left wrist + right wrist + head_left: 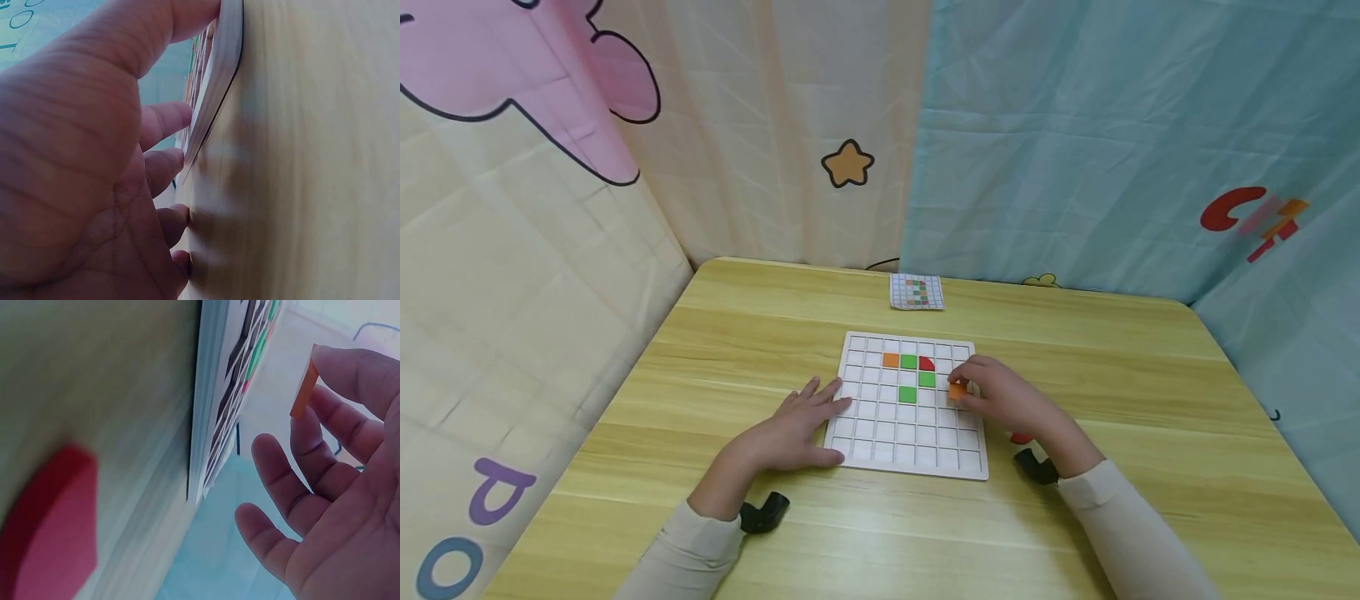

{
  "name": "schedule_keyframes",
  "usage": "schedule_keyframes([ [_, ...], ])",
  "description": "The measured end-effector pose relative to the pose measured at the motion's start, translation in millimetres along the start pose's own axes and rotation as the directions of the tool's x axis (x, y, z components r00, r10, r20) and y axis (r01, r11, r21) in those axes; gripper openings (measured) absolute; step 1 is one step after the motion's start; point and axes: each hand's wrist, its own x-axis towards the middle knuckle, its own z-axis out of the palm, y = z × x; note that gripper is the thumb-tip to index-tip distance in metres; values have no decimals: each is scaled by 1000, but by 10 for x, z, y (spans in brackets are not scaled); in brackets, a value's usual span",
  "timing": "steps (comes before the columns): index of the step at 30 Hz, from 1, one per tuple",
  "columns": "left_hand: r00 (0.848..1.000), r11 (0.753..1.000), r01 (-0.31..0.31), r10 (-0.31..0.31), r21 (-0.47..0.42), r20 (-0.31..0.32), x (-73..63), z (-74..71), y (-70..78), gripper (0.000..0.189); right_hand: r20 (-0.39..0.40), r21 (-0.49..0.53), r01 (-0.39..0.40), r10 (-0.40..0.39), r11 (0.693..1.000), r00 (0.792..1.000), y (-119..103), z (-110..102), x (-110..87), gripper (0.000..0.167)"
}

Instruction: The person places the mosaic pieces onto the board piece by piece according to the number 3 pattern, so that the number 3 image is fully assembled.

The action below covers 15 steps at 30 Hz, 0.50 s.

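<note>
A white grid board [880, 433] lies on the table, with an orange square, several green squares and a red quarter-round tile [927, 364] set in its cells. My right hand [1007, 393] pinches an orange square tile [305, 387] between thumb and fingertips, above the board's right side. In the right wrist view that tile is clear of the board's surface. My left hand [797, 425] spreads along the board's left edge; its thumb and some fingers touch the edge, while the other fingertips rest on the table, as the left wrist view shows.
A small printed card [916, 292] with a coloured grid pattern lies near the table's far edge. A red piece [56, 531] with a curved side lies on the table right of the board, partly hidden by the right wrist in the head view. Printed curtains [1037, 150] hang behind the table.
</note>
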Motion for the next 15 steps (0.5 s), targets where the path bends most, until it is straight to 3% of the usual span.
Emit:
schedule_keyframes([
  [15,1000,1000,13,-13,6,9,-5,1,6,80,13,16,42,-43,999,999,-124,46,139,24],
])
